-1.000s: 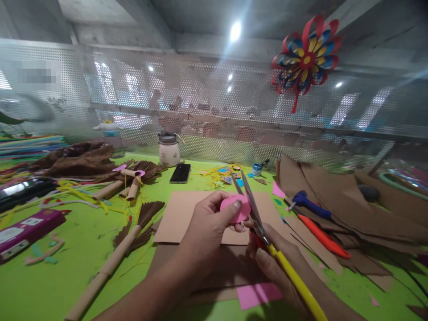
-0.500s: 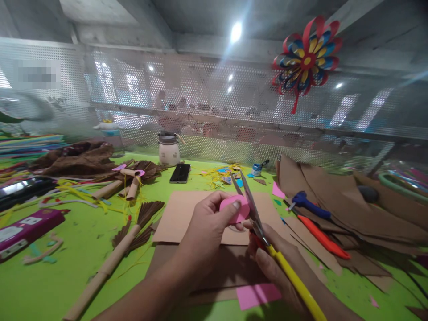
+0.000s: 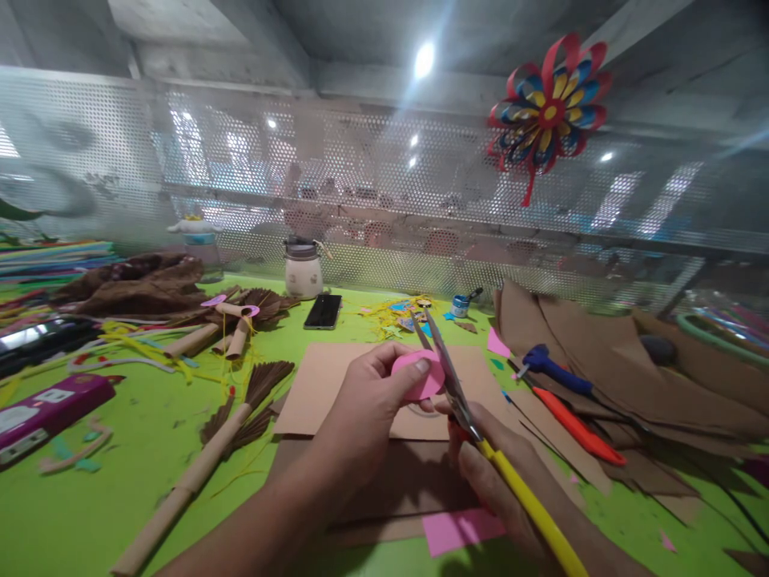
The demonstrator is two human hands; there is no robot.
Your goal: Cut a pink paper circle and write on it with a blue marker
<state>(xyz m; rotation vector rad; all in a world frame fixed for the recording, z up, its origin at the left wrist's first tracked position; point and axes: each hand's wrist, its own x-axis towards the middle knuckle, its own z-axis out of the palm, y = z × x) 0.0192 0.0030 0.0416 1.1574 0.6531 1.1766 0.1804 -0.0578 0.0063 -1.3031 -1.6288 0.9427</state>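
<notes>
Between the thumb and fingers of my left hand (image 3: 369, 401) is a rounded piece of pink paper (image 3: 429, 381). My right hand (image 3: 501, 457) grips a pair of scissors (image 3: 455, 393) with yellow handles. The blades point up and away, slightly apart, along the right edge of the pink paper. Below both hands lie a tan cardboard sheet (image 3: 318, 385) and a darker brown sheet (image 3: 372, 473). A pink paper rectangle (image 3: 462, 530) rests by the near edge of the brown sheet. Some of my right fingers are hidden behind the scissors.
Brown paper sheets (image 3: 565, 353), a blue-handled tool (image 3: 556, 370) and an orange-red tool (image 3: 580, 426) lie to the right. Leftward are a cardboard-tube figure (image 3: 207, 457), a purple box (image 3: 54, 417) and yellow strings. A phone (image 3: 323, 312) and a jar (image 3: 303, 268) stand farther back.
My left hand and the pink paper have shifted very slightly left. The scissor blades look a little closer together; both holds are the same.
</notes>
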